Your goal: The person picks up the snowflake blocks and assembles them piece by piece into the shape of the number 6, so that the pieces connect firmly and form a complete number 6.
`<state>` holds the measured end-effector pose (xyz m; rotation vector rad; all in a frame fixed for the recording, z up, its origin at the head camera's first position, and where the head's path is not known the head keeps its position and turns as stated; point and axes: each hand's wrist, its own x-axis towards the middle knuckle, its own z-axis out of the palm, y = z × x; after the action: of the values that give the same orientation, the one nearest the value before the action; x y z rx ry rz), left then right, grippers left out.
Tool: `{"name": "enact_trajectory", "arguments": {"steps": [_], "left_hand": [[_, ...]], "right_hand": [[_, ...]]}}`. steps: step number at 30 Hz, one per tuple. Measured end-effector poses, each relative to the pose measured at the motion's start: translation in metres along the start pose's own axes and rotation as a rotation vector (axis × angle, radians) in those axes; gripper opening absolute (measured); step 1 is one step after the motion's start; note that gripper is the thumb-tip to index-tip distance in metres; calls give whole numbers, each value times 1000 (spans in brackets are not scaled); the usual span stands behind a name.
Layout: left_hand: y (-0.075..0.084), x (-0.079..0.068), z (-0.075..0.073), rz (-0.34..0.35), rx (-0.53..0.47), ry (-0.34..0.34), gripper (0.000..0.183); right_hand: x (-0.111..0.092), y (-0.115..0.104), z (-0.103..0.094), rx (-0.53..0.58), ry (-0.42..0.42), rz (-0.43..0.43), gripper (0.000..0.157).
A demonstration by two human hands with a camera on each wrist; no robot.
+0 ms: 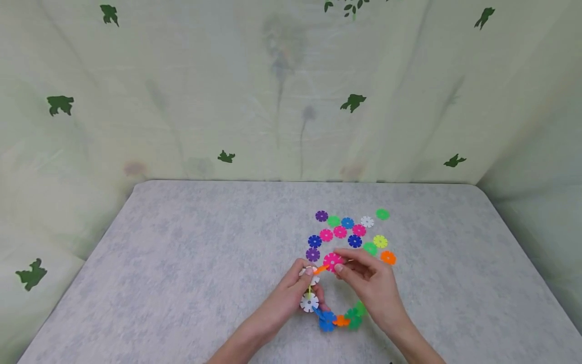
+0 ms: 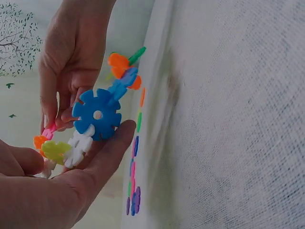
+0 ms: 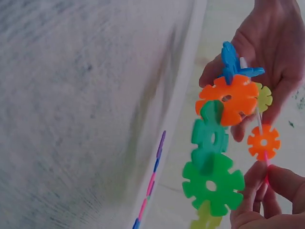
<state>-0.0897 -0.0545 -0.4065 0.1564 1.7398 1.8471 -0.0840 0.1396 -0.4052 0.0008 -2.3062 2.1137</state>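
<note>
Our gray worktop (image 1: 182, 253) holds bright notched discs (image 1: 339, 232). Above it, we hold a curvy disc chain (image 1: 327, 322): our left hand (image 1: 291, 289) pinches a white disc (image 1: 316, 279), and our right hand (image 1: 372, 284) pinches the pink disc (image 1: 331, 261) at one end.

Smooth plastic discs (image 2: 88, 106), matt rough-woven table cover (image 2: 238, 114), creased cloth-like backdrop (image 1: 191, 81)

Mottled grey table (image 1: 191, 242); loose multicoloured notched discs (image 1: 340, 232) lying flat.
</note>
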Motion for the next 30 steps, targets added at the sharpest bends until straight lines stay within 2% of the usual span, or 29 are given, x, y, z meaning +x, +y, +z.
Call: {"name": "enact_trajectory", "arguments": {"steps": [5,9,15,18,23,30], "left_hand": [[-2,2,0,13,31,-4,42],[-3,4,1,23,37,8,36],[-3,5,1,66,30,47,27],[-1,4,-1,73,29,72,29],[0,5,-6,48,-13,84,26],[-1,6,-10,31,-45,98,23]], "right_hand": [[1,4,1,32,-9,32,22],[0,5,2,12,-44,40,22],[3,4,-5,-92,-223,30,27],[7,0,-14,-160,-266,58,28],[16,-1,-34,-286,-219,75,28],[27,6,-67,-499,-136,18,27]]}}
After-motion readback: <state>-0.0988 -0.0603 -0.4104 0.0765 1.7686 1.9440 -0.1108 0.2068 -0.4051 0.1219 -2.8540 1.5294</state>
